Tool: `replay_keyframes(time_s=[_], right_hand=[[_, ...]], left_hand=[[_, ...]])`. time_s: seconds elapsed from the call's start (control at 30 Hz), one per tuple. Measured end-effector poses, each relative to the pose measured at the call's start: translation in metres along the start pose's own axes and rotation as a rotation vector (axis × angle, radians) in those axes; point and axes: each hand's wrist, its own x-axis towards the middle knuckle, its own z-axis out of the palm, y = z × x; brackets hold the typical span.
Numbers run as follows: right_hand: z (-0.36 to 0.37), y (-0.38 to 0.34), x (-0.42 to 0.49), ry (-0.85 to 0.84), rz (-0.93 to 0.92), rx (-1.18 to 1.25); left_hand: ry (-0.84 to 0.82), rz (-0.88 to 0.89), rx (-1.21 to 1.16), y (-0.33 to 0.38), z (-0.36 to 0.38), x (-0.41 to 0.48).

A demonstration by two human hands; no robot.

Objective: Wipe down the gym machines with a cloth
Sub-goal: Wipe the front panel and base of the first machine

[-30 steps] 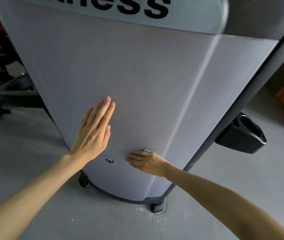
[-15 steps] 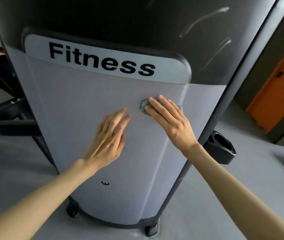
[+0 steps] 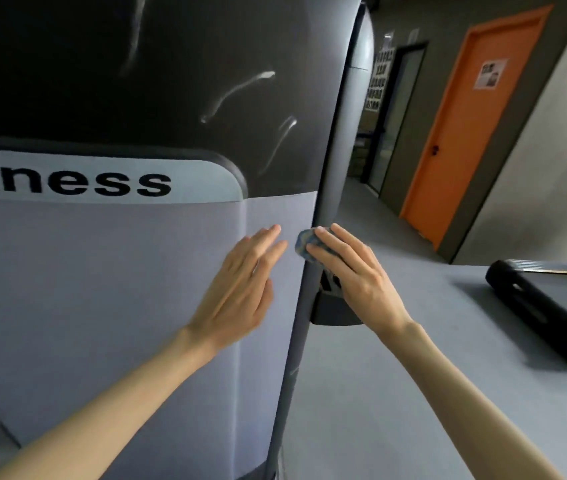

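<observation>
A tall gym machine shroud (image 3: 102, 289) fills the left of the view, pale grey below and dark above, with a label reading "itness". My left hand (image 3: 237, 289) lies flat on the pale panel with straight fingers. My right hand (image 3: 347, 271) presses a small blue-grey cloth (image 3: 304, 242) against the shroud's right edge, by the dark frame post (image 3: 330, 168). Only the cloth's upper left part shows past my fingers.
A black holder (image 3: 330, 310) sticks out from the post just under my right hand. A black machine part (image 3: 545, 306) lies on the grey floor at right. An orange door (image 3: 472, 126) stands in the far wall.
My right hand has carried the cloth from the bottom of the panel up, then right to its edge. My left hand slid up and right with it. The view has swung right.
</observation>
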Motion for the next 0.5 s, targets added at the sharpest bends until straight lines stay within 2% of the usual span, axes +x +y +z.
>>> replay_keyframes(time_s=[0.13,0.23,0.5], right_hand=[[-0.01,0.059,-0.03,-0.026,0.033,-0.012],[-0.016,0.115,-0.041,0.015,0.034,-0.01],[-0.011,0.255,-0.067,0.032,-0.009,0.065]], left_hand=[[-0.01,0.069,-0.071,0.032,0.048,0.048],[-0.006,0.082,-0.033,0.053,0.093,0.083],[0.033,-0.093,0.079,0.1,0.217,0.153]])
